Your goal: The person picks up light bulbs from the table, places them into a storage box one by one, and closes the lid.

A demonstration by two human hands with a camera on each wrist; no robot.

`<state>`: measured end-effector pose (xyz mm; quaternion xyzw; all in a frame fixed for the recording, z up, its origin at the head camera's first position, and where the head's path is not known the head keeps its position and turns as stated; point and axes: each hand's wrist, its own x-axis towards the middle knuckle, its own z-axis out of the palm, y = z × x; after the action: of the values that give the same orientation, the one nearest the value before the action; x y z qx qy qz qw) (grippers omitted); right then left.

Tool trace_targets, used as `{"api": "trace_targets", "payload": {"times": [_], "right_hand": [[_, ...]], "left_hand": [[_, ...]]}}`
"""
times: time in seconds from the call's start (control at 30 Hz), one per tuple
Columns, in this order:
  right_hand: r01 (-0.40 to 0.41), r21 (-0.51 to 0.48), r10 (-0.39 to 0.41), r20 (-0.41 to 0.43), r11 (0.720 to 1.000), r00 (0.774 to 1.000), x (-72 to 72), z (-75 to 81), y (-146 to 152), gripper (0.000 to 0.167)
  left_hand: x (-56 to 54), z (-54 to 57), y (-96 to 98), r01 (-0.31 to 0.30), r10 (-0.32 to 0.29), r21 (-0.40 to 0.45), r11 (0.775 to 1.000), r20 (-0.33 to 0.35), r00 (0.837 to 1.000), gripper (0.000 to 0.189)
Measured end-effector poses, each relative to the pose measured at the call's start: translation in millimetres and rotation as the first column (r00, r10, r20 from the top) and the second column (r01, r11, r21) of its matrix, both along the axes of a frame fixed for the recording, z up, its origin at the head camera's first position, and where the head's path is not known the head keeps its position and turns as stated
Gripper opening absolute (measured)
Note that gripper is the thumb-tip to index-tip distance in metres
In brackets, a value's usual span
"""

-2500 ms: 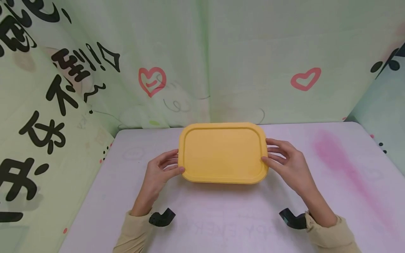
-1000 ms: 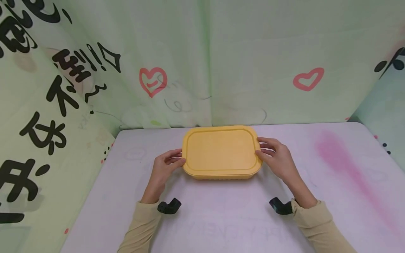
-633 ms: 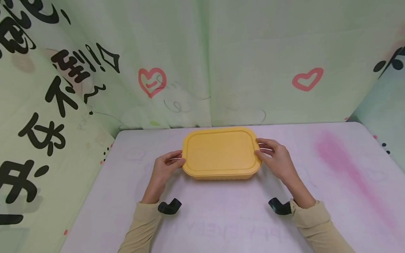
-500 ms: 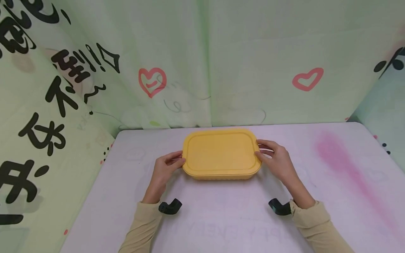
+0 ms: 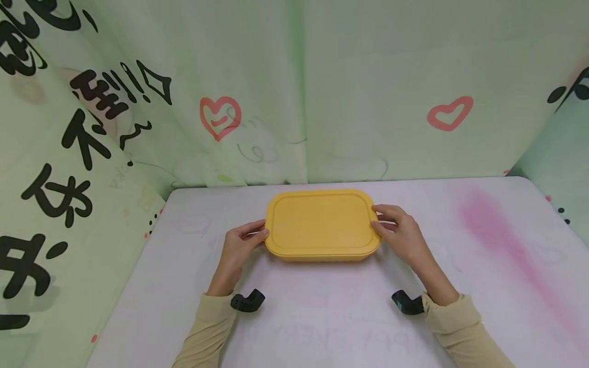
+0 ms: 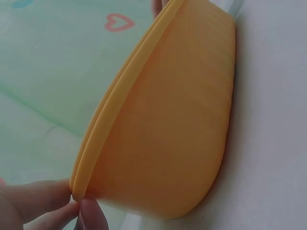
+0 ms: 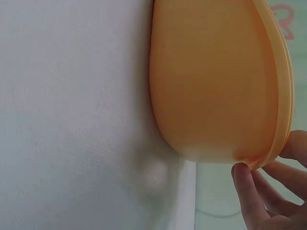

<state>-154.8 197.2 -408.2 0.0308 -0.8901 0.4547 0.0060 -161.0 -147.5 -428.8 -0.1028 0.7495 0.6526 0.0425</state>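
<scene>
A yellow lidded box, like a lunch box with rounded corners, sits on the table with its lid facing up. At its left end my left hand pinches the rim; in the left wrist view the thumb lies under the lip and the fingers over it. My right hand pinches the right end the same way, its thumb below the lip in the right wrist view. The box's smooth side wall shows in both wrist views. What the box contains is hidden by the lid.
The pale table has a pink stain on the right. A light green cloth with red hearts and black lettering hangs behind and on the left. Black curved pieces stick out at both wrists.
The box has come down from a raised position to the table, its far edge lowering last. Both hands have moved down with it, keeping their hold on the ends.
</scene>
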Motion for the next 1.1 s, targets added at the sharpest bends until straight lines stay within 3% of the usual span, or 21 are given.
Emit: {"api": "trace_targets", "payload": {"times": [0.27,0.47,0.83,1.0,1.1], "right_hand": [[-0.026,0.035,0.026,-0.019,0.999,0.999,-1.0,-3.6,2.8,0.045],[-0.044,0.061,0.050,-0.100,0.997,0.994,0.4,-2.6,4.1,0.046],[-0.066,0.102,0.088,-0.224,0.993,0.971,6.4,11.4,5.2,0.045],[-0.089,0.112,0.111,-0.210,0.990,0.971,10.9,18.4,1.7,0.047],[-0.102,0.116,0.125,-0.209,0.988,0.970,13.5,21.2,0.6,0.047]], "left_hand": [[-3.6,-3.6,2.9,0.003,-0.003,-0.006,1.000,0.004,1.000,0.036],[-6.4,-0.2,4.9,0.017,-0.017,-0.011,1.000,-0.017,1.000,0.038],[-5.6,12.3,0.6,0.036,-0.053,-0.139,0.990,-0.119,0.991,0.040],[0.9,22.7,2.0,0.051,-0.087,-0.240,0.969,-0.141,0.986,0.047],[7.0,28.8,3.1,0.067,-0.128,-0.303,0.951,-0.185,0.974,0.051]]}}
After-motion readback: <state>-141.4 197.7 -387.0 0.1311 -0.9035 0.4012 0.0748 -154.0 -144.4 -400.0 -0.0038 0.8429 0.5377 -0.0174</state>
